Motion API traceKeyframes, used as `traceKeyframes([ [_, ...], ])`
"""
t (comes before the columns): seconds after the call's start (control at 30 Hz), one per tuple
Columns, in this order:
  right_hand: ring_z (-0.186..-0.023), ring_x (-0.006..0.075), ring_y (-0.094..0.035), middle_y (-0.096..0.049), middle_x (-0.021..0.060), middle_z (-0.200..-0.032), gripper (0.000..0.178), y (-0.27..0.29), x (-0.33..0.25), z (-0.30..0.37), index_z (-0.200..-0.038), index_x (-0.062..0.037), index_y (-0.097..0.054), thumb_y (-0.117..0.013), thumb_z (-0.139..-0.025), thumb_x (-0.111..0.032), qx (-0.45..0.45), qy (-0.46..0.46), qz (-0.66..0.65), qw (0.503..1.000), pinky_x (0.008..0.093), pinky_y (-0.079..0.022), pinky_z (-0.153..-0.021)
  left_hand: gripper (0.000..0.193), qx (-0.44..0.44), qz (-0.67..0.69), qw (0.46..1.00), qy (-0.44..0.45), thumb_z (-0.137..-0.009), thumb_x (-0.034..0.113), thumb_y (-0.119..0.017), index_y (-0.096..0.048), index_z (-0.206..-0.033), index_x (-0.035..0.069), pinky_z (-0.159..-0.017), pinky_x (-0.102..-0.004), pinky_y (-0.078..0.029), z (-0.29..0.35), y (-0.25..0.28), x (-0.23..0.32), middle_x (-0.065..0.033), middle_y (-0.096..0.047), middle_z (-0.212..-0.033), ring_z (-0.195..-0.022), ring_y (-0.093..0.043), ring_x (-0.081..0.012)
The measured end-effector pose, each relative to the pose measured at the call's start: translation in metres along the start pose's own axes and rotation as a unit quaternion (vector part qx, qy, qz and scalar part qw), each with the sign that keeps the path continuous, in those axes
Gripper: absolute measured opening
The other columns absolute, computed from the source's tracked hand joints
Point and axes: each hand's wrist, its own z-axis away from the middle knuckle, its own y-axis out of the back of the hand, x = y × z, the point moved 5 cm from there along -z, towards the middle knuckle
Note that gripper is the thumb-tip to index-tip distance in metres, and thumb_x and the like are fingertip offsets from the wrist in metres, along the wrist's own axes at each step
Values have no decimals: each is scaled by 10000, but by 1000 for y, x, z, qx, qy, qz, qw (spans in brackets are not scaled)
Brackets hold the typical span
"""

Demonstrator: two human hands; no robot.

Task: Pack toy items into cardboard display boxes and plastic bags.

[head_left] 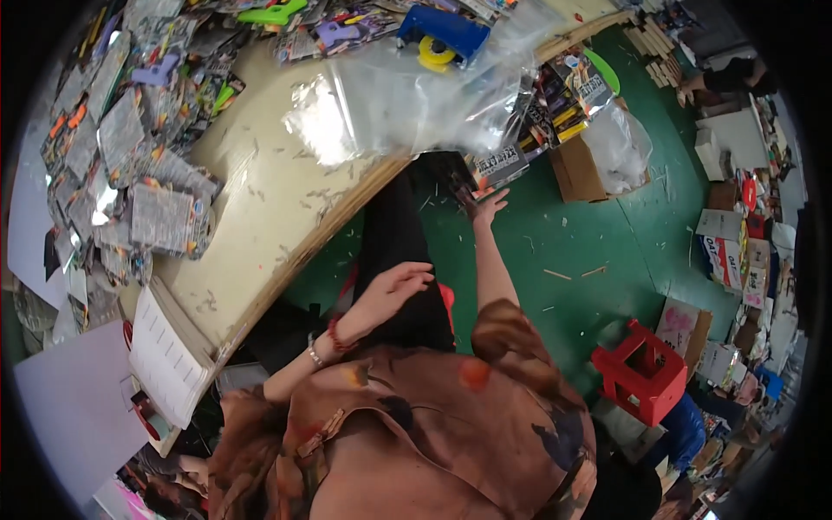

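Observation:
My left hand (397,290) hangs over my dark trouser leg, fingers stretched out loosely and nothing in them. A red beaded bracelet and a pale one circle that wrist. My right arm reaches forward past the table edge. There my right hand (489,206) has its fingers spread, just below a dark, blurred flat package (456,178) with an orange spot; whether they touch is unclear. Beside it a black printed package (503,163) lies at the near side of a heap of similar packs (568,91).
On the table (260,173) lie piles of bagged toy packs (160,217), clear plastic bags (407,100), a blue tape dispenser (444,35) and an open notebook (169,355). A cardboard box (576,173) with plastic lining and a red stool (640,373) stand on the green floor.

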Motion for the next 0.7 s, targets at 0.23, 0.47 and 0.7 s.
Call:
traceKeyframes([
  [0.23, -943, 390, -589, -625, 204, -1016, 1008, 1, -39, 2, -1435, -153, 12, -666, -690, -103, 16, -15, 50, 998, 440, -468, -815, 323, 260, 47, 964, 30, -949, 145, -453, -474, -1247, 21, -867, -255, -432, 143, 68, 22, -94, -578, -1148, -1006, -564, -150],
  [0.47, -905, 442, -569, -598, 269, -983, 948, 8, -67, 13, -1433, -132, -35, -650, -712, -116, -18, 31, 40, 999, 483, -454, -759, 348, 337, 69, 937, 63, -950, 220, -459, -474, -1250, 45, -864, -259, -421, 178, 104, 0, -84, -584, -1147, -1009, -571, -153],
  [0.7, -945, 417, -561, -571, 264, -1076, 929, -14, -30, 26, -1423, -118, 32, -632, -786, -243, -20, 22, -62, 998, 450, -440, -809, 335, 275, 78, 958, -4, -941, 127, -466, -447, -1259, 24, -826, -239, -444, 173, 102, 16, -72, -582, -1101, -953, -556, -125],
])
